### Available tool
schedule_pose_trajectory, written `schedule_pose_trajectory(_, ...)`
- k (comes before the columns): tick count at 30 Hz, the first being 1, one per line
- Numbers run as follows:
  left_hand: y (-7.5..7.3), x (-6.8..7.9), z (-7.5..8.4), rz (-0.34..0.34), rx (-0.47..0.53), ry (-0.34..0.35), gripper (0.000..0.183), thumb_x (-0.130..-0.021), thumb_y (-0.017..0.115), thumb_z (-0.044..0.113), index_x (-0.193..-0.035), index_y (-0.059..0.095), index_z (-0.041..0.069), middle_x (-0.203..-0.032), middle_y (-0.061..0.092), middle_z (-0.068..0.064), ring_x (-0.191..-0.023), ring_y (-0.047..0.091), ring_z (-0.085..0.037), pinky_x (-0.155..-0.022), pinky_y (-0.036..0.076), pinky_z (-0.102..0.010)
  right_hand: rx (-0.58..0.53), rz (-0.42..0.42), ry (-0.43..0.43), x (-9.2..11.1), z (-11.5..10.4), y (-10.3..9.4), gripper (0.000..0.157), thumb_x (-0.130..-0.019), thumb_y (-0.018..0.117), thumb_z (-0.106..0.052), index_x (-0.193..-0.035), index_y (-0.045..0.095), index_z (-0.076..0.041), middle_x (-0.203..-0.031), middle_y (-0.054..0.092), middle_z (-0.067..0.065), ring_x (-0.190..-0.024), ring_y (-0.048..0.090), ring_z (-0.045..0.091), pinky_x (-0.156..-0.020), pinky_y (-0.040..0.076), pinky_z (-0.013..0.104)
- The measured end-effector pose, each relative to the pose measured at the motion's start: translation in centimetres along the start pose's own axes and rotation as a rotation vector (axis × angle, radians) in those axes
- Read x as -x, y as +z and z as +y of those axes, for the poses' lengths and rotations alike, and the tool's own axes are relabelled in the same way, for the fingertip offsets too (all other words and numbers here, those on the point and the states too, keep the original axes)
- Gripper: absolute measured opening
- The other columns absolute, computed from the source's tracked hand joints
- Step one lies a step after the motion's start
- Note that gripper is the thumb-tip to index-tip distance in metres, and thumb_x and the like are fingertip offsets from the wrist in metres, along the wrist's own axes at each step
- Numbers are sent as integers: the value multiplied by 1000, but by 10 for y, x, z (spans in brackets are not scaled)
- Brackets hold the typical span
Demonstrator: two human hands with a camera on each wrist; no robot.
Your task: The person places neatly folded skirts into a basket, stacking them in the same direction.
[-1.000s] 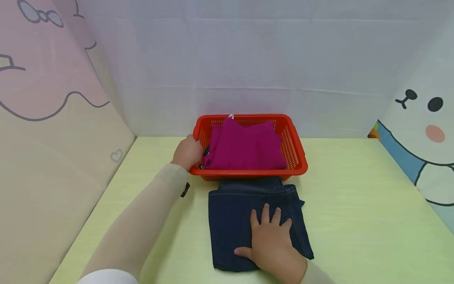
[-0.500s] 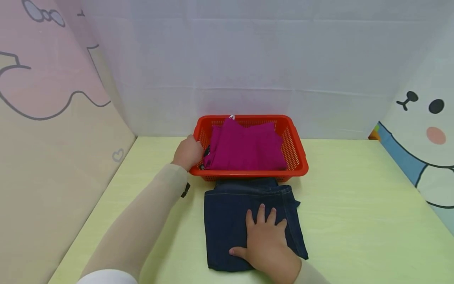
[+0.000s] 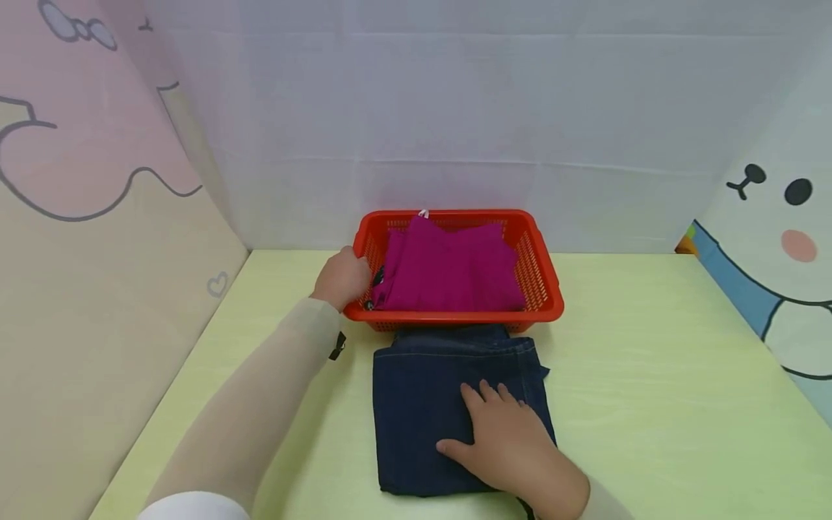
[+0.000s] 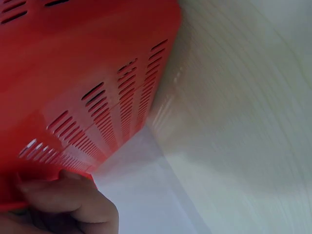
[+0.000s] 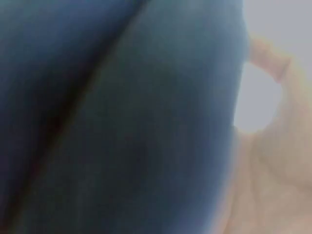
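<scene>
At the back of the table stands a red plastic basket (image 3: 455, 317) with slotted walls. Folded magenta cloth (image 3: 451, 267) lies inside it. My left hand (image 3: 342, 279) grips the basket's left rim; the left wrist view shows its fingers (image 4: 80, 202) curled over the edge, beside the slotted wall. In front of the basket lies a folded piece of dark blue denim (image 3: 416, 419), its far end against the basket's front. My right hand (image 3: 510, 444) rests on the denim with fingers extended. Up close and blurred, the denim (image 5: 156, 117) fills much of the right wrist view.
The pale yellow-green table (image 3: 650, 375) extends to both sides of the basket and denim. Behind it hangs a white sheet (image 3: 455, 108). Cartoon-printed panels (image 3: 117, 289) close in the left and right sides. Something small and black (image 3: 338, 347) hangs at the left cuff.
The denim and right hand slid slightly left at first. Since then my right hand has shifted a little right, its fingers drawn closer together. My left hand keeps its grip on the basket.
</scene>
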State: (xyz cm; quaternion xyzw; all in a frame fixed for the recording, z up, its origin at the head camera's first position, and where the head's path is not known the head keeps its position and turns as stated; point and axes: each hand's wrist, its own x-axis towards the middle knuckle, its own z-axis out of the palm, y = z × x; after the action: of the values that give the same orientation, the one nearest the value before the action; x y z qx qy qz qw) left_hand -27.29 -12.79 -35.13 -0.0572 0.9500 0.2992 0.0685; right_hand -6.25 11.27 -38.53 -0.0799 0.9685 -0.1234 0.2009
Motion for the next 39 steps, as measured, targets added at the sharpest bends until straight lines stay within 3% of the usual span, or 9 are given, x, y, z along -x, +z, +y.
schedule_pose_trajectory(4,-3,0,-8,30,24,-7,59,-97,35,47,-134,37,1,-105,56,-14,-82,58,-25,-67,53,-35,-92,24,3,13,13,-9,91,-69,59,-74,-137,48,-14,-135,49,9,-125,42,34,-96,35,60)
schedule_pose_trajectory(8,-5,12,-23,43,95,-4,71,-95,30,57,-142,31,5,-116,54,-13,-94,56,-26,-81,50,-41,-170,57,76,24,32,-15,89,-70,59,-74,-134,50,-14,-132,51,6,-121,46,29,-94,39,57)
schedule_pose_trajectory(15,2,56,-65,-34,245,-3,76,-88,28,70,-135,39,11,-110,55,-10,-91,56,-24,-71,49,-35,-344,146,167,27,68,-19,81,-76,58,-70,-132,50,-12,-128,53,8,-113,51,28,-90,44,53)
schedule_pose_trajectory(20,10,90,-89,-103,408,-57,67,-92,37,62,-133,41,10,-114,56,-13,-92,60,-23,-73,53,-33,-551,190,180,26,84,-20,72,-81,56,-64,-130,49,-12,-126,54,6,-110,53,23,-87,48,43)
schedule_pose_trajectory(26,20,124,-92,-181,563,-84,53,-94,54,40,-133,44,6,-116,59,-13,-102,60,-24,-84,51,-36,-674,153,220,23,97,-19,80,-82,55,-64,-138,38,-9,-133,47,16,-116,49,32,-86,49,47)
schedule_pose_trajectory(31,29,145,-86,-311,690,-59,51,-91,61,25,-133,45,1,-118,59,-14,-106,58,-27,-87,50,-38,-764,99,240,17,103,-13,88,-81,56,-65,-141,33,-4,-134,45,22,-116,49,35,-85,49,47)
schedule_pose_trajectory(35,36,156,-82,-425,799,-59,56,-92,60,25,-136,38,-3,-122,56,-18,-108,58,-29,-87,50,-41,-938,65,244,14,107,-13,82,-86,56,-57,-139,33,0,-135,44,24,-113,53,32,-85,50,42)
schedule_pose_trajectory(39,41,164,-81,-459,885,-77,55,-95,54,22,-138,33,-6,-126,52,-21,-109,58,-29,-87,49,-42,-1067,51,239,11,110,-14,70,-91,55,-48,-135,38,4,-130,50,21,-107,57,27,-84,51,39)
